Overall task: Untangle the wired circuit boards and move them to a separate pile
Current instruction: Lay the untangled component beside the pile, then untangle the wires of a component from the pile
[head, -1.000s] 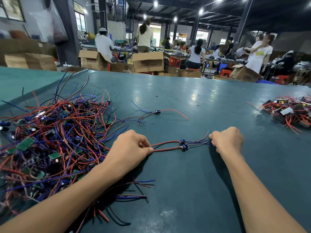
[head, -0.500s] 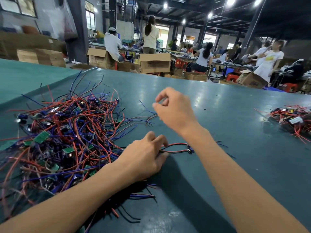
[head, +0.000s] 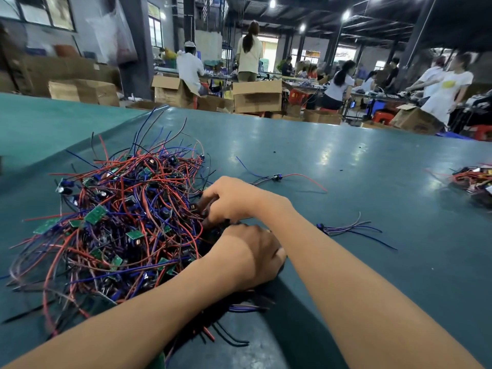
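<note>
Selection stage of the untangling task. The tangled heap (head: 119,222) of red, blue and purple leads with small green boards lies on the left of the green table (head: 332,161); the sorted pile (head: 474,182) sits well apart at the far right edge; two loose wired pieces, one with a red lead (head: 277,177) and one with purple-blue leads (head: 346,228), lie between them. The right hand (head: 234,198) reaches across to the heap's near right edge, fingers curled down into the strands and apparently pinching them; the left hand (head: 253,251) rests just below it, knuckles up and fingers curled, its contents hidden, so its grasp cannot be told. Judged next requirement: isolate a single board's leads, steady the mass with the other hand, and draw slowly so neighbouring wires slip free rather than drag along.
</note>
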### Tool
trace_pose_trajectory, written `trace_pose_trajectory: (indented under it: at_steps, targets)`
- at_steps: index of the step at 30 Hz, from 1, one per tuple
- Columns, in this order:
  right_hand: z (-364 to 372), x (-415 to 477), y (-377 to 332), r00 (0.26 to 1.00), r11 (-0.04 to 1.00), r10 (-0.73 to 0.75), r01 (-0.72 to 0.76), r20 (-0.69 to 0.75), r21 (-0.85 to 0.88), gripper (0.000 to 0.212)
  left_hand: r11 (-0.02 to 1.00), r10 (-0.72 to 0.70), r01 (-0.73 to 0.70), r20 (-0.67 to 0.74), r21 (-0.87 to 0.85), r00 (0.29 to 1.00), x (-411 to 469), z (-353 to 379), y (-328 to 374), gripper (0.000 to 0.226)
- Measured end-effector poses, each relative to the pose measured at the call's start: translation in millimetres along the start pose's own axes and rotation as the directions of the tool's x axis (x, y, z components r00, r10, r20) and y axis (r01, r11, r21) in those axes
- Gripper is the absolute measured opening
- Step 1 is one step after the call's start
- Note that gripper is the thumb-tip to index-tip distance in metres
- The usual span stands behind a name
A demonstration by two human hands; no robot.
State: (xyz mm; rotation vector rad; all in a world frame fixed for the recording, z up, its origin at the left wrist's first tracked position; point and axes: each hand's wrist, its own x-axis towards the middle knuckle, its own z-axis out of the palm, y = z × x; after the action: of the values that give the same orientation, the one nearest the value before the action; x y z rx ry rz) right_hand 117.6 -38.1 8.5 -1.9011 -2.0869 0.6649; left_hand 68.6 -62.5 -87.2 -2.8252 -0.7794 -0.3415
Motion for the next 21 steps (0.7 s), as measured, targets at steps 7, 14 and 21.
trace_pose_trajectory:
  at_steps: [7, 14, 21]
  targets:
    - [6, 1, 7, 0.995, 0.944, 0.086, -0.068, -0.041, 0.324, 0.039, 0.999, 0.002, -0.010, -0.139, -0.051, 0.990, 3, 14, -2, 0.048]
    - [0, 4, -5, 0.974, 0.804, 0.208, -0.119, -0.088, 0.582, 0.027, 0.998, -0.019, 0.010, -0.151, -0.065, 0.988, 0, 3, -2, 0.044]
    - [-33, -9, -9, 0.922, 0.551, 0.358, -0.083, -0.146, 0.831, 0.006, 0.975, -0.070, 0.039, -0.137, -0.218, 0.988, -12, -20, -1, 0.043]
